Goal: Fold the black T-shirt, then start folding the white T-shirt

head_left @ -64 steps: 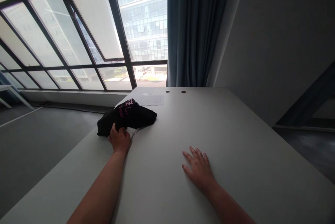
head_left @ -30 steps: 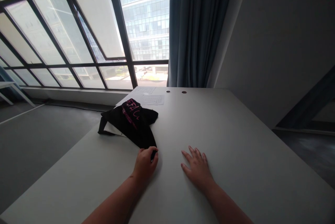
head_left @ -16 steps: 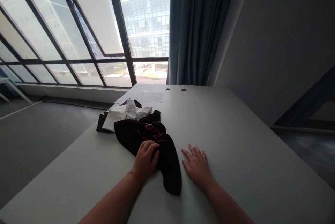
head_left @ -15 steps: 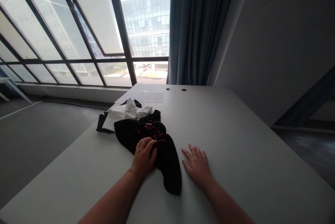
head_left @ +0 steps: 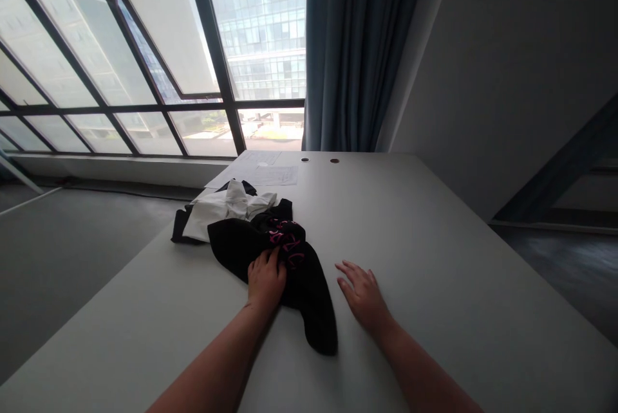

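My left hand (head_left: pixel 266 279) rests on a black garment (head_left: pixel 313 291) with pink lettering, its fingers laid over the cloth and slightly apart. I see no clear pinch of fabric. The garment lies bunched in the left middle of the table, with one rounded flap pointing toward me. Behind it, and touching it, is a crumpled white cloth (head_left: pixel 207 217) with black fabric showing around its edges; whether this is one piece with the garment I cannot tell. My right hand (head_left: pixel 363 294) holds nothing. Its fingers are spread beside the black flap, a short way off it.
The white table (head_left: pixel 410 284) stretches toward the window. Papers (head_left: pixel 275 175) lie at its far left, near two round cable holes (head_left: pixel 335 161). A blue curtain (head_left: pixel 362 46) hangs behind, with a grey wall to the right.
My left hand pulled the black garment toward me and to the right, exposing the white cloth, then eased its grip and slid slightly up the fabric. My right hand has lifted and turned a little.
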Available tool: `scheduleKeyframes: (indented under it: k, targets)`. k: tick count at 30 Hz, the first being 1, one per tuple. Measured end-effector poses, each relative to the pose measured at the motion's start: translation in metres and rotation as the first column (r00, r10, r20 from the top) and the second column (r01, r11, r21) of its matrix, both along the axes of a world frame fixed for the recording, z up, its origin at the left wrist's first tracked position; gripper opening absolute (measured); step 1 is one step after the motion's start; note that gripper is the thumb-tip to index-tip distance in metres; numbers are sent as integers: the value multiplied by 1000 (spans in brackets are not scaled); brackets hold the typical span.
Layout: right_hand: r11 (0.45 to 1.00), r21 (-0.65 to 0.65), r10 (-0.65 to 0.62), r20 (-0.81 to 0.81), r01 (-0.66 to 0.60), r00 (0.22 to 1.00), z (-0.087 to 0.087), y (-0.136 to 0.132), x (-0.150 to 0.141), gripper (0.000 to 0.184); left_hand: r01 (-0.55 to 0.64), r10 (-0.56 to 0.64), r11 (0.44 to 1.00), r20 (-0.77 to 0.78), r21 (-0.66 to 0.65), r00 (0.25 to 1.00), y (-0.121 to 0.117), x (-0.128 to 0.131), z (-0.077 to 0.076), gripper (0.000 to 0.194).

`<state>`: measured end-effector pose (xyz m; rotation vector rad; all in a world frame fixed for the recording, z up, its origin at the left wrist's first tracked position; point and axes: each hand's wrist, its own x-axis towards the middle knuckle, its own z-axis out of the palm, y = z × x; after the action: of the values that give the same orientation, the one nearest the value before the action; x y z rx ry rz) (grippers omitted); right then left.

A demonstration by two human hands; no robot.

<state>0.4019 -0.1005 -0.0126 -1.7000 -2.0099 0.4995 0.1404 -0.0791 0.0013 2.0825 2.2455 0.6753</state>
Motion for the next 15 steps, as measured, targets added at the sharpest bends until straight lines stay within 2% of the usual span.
scheduleKeyframes:
  k: [4,6,8,11,15]
  targets:
    - [995,98,43,-354,-8,934,2,8,13,54,48,-48,999,-15,-17,999,-4,28,6,49]
    - [996,85,19,-452,21,892,3,13,22,53,94,-95,995,-32,-14,995,-8,35,5,50]
    - [999,17,-28,-524,43,851,4,17,32,53,138,-138,990,-47,-12,989,-10,35,5,48]
    - [996,-73,-78,-570,44,818,6,19,39,52,187,-188,982,-47,-32,981,-7,29,4,38]
    - [999,-26,11,-450,-25,893,13,14,34,49,243,-246,968,-34,-57,969,-2,20,7,33]
